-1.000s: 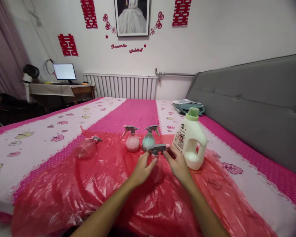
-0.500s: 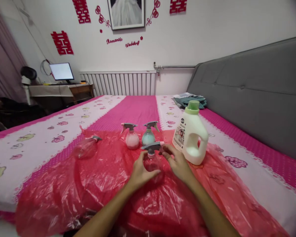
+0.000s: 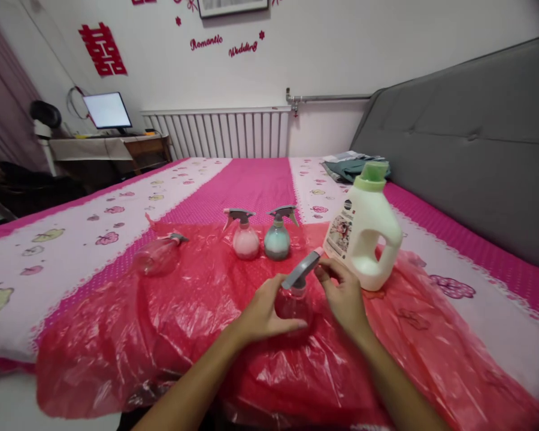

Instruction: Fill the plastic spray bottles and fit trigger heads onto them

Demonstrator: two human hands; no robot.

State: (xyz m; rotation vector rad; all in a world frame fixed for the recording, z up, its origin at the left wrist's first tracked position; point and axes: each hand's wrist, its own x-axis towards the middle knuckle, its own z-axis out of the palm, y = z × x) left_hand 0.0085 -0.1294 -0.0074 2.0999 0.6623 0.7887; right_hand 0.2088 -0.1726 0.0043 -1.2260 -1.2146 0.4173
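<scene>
A clear spray bottle (image 3: 294, 304) with a grey sprayer head and a pink nozzle is in front of me. My left hand (image 3: 267, 314) is wrapped round its body, thumb in front. My right hand (image 3: 344, 293) has its fingers curled in at the trigger, just under the nozzle; the exact contact is partly hidden. Beyond stand a spray bottle with pink liquid (image 3: 245, 242) and one with blue-green liquid (image 3: 277, 241), both upright. Another clear spray bottle (image 3: 157, 256) lies on its side at the left.
Red plastic sheeting (image 3: 184, 305) covers the near part of the bed (image 3: 256, 185). A large white jug (image 3: 362, 221) with a green cap stands right of my right hand. Folded cloths (image 3: 353, 167) lie by the grey headboard (image 3: 467, 131).
The held spray bottle and both hands have shifted right in view. Its sprayer head has turned, the nozzle end now pointing up and right. The view has tilted downward.
</scene>
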